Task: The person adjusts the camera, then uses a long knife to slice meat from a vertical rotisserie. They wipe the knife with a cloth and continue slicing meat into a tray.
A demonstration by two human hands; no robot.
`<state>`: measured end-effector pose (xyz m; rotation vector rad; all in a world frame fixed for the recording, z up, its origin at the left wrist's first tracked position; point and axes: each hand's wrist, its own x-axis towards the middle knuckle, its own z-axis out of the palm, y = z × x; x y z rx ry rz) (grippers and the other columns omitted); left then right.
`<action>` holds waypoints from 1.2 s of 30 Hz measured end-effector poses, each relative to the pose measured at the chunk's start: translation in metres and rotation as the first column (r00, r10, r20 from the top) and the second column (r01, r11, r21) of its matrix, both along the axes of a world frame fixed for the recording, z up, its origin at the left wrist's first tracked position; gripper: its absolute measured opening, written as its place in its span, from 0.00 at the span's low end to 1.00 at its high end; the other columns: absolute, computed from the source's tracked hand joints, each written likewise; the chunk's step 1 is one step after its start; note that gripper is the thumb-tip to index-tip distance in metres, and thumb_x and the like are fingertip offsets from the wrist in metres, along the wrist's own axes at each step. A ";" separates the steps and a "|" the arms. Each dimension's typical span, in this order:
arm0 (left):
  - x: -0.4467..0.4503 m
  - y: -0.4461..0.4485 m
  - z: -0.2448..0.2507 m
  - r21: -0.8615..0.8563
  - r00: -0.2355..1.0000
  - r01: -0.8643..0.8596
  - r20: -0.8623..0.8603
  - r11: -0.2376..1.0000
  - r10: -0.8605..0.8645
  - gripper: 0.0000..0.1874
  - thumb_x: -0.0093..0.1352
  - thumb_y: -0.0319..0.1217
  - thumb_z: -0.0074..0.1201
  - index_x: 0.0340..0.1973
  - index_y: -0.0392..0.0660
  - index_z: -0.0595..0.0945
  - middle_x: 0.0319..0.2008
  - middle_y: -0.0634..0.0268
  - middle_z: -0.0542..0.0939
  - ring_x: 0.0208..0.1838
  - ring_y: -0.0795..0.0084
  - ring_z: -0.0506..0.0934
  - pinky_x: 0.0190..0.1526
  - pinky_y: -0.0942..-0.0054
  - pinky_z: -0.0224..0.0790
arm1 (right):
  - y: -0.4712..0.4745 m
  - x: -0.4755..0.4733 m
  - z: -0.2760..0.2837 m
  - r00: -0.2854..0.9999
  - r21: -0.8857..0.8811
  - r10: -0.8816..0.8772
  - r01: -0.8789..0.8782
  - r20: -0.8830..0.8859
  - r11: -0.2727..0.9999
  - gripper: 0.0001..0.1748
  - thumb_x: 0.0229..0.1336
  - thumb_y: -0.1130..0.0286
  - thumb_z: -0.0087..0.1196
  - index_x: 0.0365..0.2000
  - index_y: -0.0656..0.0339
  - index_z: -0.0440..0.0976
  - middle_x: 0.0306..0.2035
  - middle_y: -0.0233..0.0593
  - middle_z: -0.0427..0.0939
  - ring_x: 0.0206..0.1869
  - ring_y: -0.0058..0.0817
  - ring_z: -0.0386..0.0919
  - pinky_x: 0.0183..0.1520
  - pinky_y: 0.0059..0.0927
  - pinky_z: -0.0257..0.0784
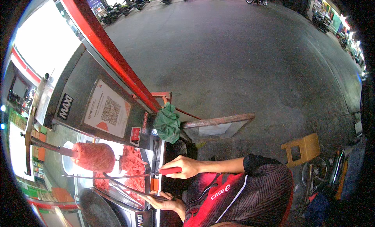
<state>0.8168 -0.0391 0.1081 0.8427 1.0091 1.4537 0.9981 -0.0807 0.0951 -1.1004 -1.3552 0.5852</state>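
My right hand (183, 167) grips the red handle of a long, thin-bladed knife (129, 176). Its blade points left, past the lower edge of a reddish doner meat cone (94, 157) on a spit; whether they touch cannot be told. In my left hand (165, 202) is a long, narrow, dark metal tool (129, 187), its exact kind unclear. It slants up to the left, and its far end crosses the knife blade in the picture. Shaved meat (133, 161) lies in the metal tray (145, 165) beneath the blades, partly hidden by them.
A dark round pan (98, 208) sits beside the tray. Above, a metal panel (76, 77) bears a printed sheet, and a green cloth (167, 124) hangs at its corner. A red post (117, 59) slants past. Behind me stands a yellow plastic stool (304, 149); motorcycles (126, 7) are parked farther off.
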 end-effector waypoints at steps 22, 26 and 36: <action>0.000 -0.001 0.000 0.017 0.999 0.003 -0.039 1.000 -0.002 0.38 0.83 0.46 0.44 0.83 0.45 0.54 0.38 0.63 0.73 0.12 0.81 0.59 0.11 0.79 0.46 | 0.004 -0.001 -0.008 1.000 -0.050 0.015 -0.016 -0.017 0.999 0.22 0.68 0.71 0.65 0.60 0.68 0.80 0.51 0.49 0.89 0.45 0.36 0.89 0.49 0.34 0.82; 0.001 -0.003 0.003 0.007 1.000 0.011 -0.016 1.000 -0.010 0.37 0.83 0.45 0.44 0.83 0.47 0.55 0.36 0.65 0.69 0.12 0.83 0.58 0.11 0.81 0.43 | 0.004 -0.003 -0.010 0.999 -0.052 0.029 -0.030 -0.017 0.998 0.22 0.68 0.71 0.64 0.60 0.67 0.80 0.51 0.49 0.88 0.46 0.36 0.89 0.49 0.34 0.82; 0.003 -0.006 0.007 -0.018 1.000 0.001 0.015 1.000 -0.001 0.37 0.83 0.44 0.44 0.83 0.47 0.55 0.36 0.65 0.69 0.11 0.83 0.58 0.11 0.81 0.43 | 0.005 -0.003 -0.015 1.000 -0.040 0.016 -0.016 -0.004 0.999 0.22 0.68 0.71 0.64 0.60 0.66 0.80 0.49 0.49 0.89 0.44 0.36 0.89 0.48 0.35 0.82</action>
